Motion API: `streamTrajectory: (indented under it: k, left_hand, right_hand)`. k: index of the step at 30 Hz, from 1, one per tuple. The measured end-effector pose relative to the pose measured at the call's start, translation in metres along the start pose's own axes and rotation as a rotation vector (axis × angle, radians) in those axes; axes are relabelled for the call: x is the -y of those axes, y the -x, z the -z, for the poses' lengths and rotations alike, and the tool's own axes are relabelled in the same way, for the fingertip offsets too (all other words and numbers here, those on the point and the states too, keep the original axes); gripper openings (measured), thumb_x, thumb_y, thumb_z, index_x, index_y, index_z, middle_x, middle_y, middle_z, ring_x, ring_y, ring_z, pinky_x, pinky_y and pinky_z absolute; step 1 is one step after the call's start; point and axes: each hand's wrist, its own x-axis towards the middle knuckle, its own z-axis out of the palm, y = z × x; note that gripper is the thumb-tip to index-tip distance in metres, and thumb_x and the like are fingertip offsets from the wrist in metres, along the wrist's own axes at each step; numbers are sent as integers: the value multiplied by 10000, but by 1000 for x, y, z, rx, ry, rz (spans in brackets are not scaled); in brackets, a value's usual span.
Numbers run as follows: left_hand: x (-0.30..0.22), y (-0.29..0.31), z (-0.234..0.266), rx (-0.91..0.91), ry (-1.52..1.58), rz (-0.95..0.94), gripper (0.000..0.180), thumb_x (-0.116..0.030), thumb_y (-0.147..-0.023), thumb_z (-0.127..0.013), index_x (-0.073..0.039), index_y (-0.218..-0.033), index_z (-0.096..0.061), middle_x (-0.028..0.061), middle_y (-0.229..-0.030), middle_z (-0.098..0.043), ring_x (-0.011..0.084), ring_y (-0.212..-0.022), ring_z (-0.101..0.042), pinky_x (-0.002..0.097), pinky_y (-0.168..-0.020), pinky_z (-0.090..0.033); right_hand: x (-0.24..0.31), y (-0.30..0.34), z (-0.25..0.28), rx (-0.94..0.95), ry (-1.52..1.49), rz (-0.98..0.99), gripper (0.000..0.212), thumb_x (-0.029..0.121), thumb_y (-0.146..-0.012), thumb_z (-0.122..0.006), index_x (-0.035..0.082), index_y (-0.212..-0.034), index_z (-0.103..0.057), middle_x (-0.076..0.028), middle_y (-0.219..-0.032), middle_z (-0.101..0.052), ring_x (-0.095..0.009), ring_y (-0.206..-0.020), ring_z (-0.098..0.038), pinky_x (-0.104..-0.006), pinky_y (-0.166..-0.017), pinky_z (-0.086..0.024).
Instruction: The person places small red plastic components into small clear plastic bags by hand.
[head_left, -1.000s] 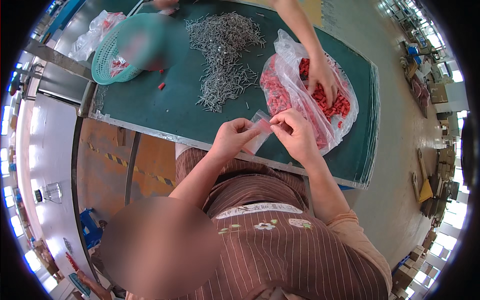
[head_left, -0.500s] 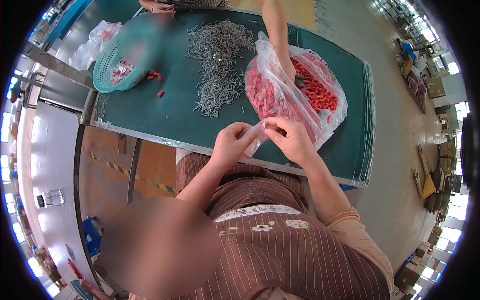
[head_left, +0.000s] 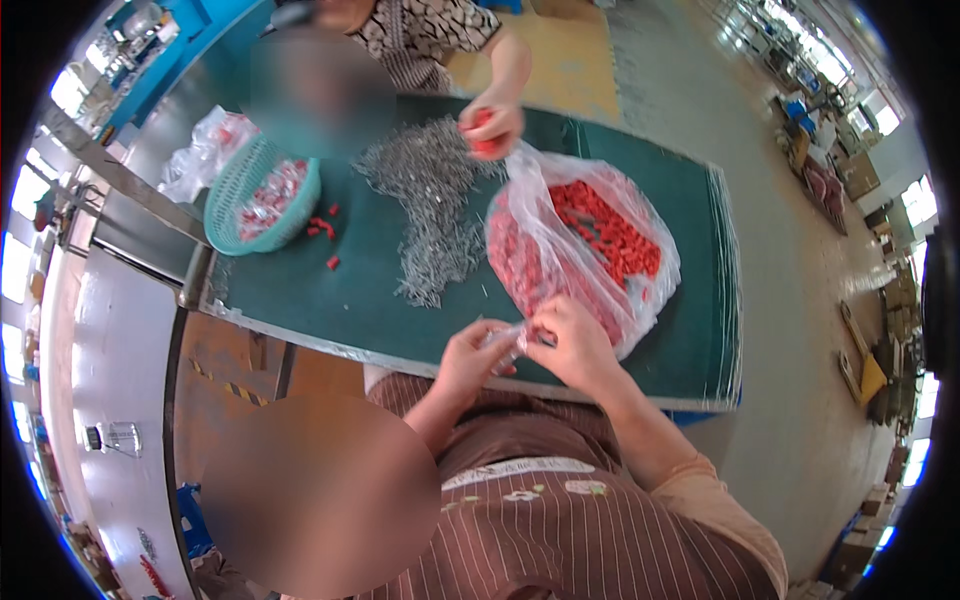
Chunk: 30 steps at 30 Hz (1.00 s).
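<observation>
A small clear plastic bag [head_left: 503, 346] is pinched between my two hands near the front edge of the table. My left hand [head_left: 468, 362] grips its left side, and my right hand [head_left: 574, 345] has its fingers bent on the other side. What the bag holds, if anything, is too small to tell. Just beyond my right hand lies a large clear bag [head_left: 535, 270], its mouth spread wide, full of short red plastic plugs [head_left: 625, 245]. A heap of grey screws [head_left: 435, 215] lies to its left on the green table [head_left: 370, 320].
Across the table, a co-worker's hand [head_left: 493, 125] holds several red plugs above the screws. A teal basket [head_left: 215, 215] with small filled bags stands at the left, a few loose red plugs [head_left: 322, 228] beside it. Behind it lies a crumpled clear bag [head_left: 190, 165].
The co-worker's hand has come out of the large bag and moved left, holding red plugs. The whole view has shifted, so the table sits lower. My hands still hold the small bag.
</observation>
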Motion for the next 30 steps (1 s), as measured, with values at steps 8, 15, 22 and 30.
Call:
streamTrajectory:
  k: [8,15,22,30]
  left_hand:
    - [-2,7,-3,42,53,-2,194,-113,-895,-618,14,-1041,-624,42,-899,-635,95,-803,-601,228,-655,-516]
    - [4,7,2,32,-110,-126,171,-75,-867,-620,-3,-1022,-625,37,-891,-639,80,-793,-591,211,-667,-463]
    - [-11,7,1,51,-39,-106,156,-135,-881,-655,4,-945,-623,40,-834,-650,105,-753,-615,230,-674,-483]
    - [-4,6,5,49,32,-22,122,-103,-900,-622,6,-954,-615,38,-855,-643,103,-725,-598,262,-693,-518]
  right_hand:
    - [-9,5,-8,14,-206,-82,194,115,-748,-698,3,-894,-638,-121,-1078,-611,-278,-981,-594,-362,-824,-482]
    - [-6,10,-5,85,-376,-176,247,98,-760,-688,-13,-976,-645,-140,-1062,-628,-256,-968,-608,-333,-822,-480]
    - [-12,2,-14,81,-395,-125,269,84,-769,-665,-27,-1013,-634,-132,-982,-645,-218,-890,-612,-320,-803,-472]
    - [-15,11,-10,91,-713,-320,239,91,-807,-652,-6,-1025,-644,-42,-900,-649,-102,-820,-579,-268,-756,-467]
